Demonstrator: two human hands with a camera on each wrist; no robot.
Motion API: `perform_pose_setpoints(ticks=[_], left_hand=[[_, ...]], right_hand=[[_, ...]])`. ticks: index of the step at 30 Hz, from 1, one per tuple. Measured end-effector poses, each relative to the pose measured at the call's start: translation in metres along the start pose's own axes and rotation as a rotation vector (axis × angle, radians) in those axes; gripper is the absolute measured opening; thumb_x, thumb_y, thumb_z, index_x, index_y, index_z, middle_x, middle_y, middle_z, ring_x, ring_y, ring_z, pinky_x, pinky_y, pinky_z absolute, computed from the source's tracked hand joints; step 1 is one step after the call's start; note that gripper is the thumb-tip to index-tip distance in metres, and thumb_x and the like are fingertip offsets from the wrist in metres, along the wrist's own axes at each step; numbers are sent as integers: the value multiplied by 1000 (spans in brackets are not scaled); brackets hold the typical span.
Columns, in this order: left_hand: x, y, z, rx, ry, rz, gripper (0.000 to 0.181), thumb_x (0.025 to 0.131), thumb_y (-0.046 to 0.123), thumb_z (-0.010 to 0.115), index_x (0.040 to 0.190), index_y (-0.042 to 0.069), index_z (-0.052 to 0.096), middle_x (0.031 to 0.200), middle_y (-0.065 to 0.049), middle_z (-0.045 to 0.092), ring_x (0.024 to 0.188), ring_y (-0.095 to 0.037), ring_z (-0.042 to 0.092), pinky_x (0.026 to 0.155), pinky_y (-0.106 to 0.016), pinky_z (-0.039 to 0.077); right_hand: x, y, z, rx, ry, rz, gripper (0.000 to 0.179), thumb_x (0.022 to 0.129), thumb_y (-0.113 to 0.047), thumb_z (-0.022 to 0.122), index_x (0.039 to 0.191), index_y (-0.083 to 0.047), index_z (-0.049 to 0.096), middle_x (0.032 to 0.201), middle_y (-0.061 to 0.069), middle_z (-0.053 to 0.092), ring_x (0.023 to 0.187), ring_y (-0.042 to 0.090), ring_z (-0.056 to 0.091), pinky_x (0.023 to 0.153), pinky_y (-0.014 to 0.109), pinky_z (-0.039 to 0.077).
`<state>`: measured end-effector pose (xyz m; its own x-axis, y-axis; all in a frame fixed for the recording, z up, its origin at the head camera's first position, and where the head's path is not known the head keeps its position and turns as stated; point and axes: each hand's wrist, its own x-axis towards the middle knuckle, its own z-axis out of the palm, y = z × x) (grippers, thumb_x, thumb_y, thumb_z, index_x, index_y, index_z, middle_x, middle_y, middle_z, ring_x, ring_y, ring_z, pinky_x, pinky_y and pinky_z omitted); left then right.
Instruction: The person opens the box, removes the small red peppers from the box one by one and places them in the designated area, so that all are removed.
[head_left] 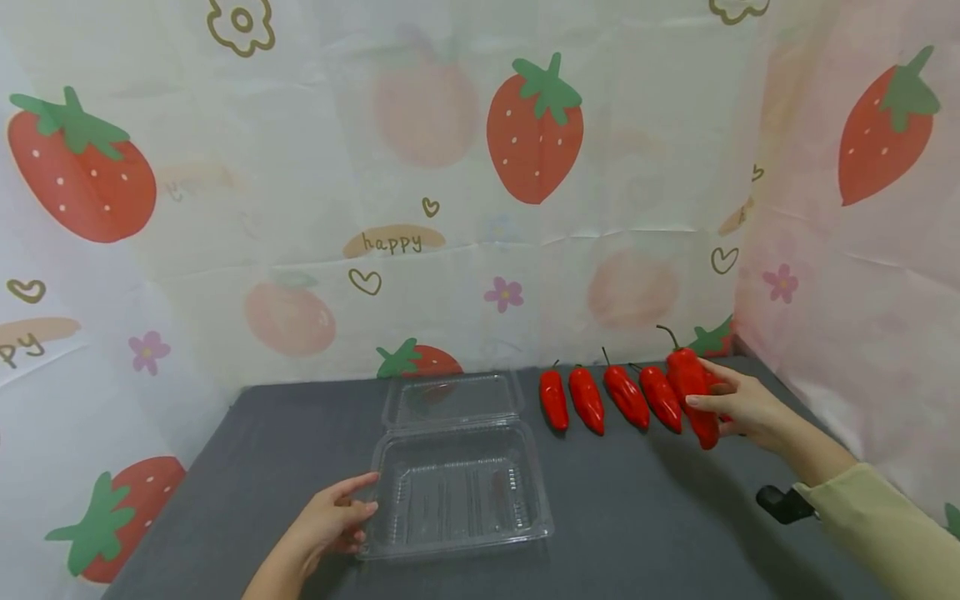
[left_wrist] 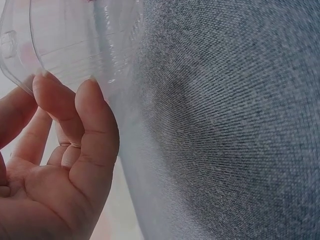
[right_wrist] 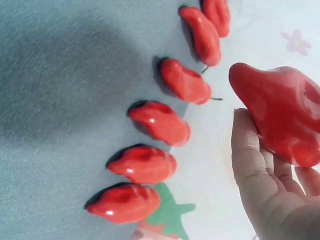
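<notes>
My right hand (head_left: pixel 738 408) grips a red pepper (head_left: pixel 690 387) above the table, thumb on one side and fingers on the other. Its thin stem points up in the head view, while the right wrist view shows its tapered body (right_wrist: pixel 282 112) up close. At the left edge of a clear plastic container (head_left: pixel 457 546), my left hand (head_left: pixel 330 521) holds the rim between thumb and fingers. The hinged lid (head_left: pixel 453 400) lies opened back toward the wall. In the left wrist view, fingertips (left_wrist: pixel 90 92) meet the container's clear side.
Several more red peppers (head_left: pixel 587 400) lie in a row along the table's back edge, right of the container. A black object (head_left: pixel 783 504) shows by the right sleeve. Cloth printed with strawberries (head_left: pixel 535 133) hangs behind and beside the grey table (head_left: pixel 622 533).
</notes>
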<state>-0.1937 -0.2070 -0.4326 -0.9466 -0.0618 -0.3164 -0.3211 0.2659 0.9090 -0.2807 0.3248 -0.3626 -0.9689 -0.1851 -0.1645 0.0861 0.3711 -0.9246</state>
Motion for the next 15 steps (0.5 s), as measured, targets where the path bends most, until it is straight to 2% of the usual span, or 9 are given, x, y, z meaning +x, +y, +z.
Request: perform_pose_setpoints(ticks=[6,15], left_hand=[[-1,2,-1,-2,-10,4,52,93,4,63,142,-1,45,80,-5,53,55,-13,53,53,-29,49],[1,-2,-4,-6,-53,0,55,94,7,62,144,-2,41,75,-3,52,56,-13,54,55,-29,49]], right_hand=[[0,6,-9,-15,19,6,84,98,-22,59,154,-3,-1,144,41,19,105,32,52,77,40,56],[1,13,-18,1,3,-5,84,99,-24,58,154,-3,-2,147,41,17,96,20,56,81,44,54]])
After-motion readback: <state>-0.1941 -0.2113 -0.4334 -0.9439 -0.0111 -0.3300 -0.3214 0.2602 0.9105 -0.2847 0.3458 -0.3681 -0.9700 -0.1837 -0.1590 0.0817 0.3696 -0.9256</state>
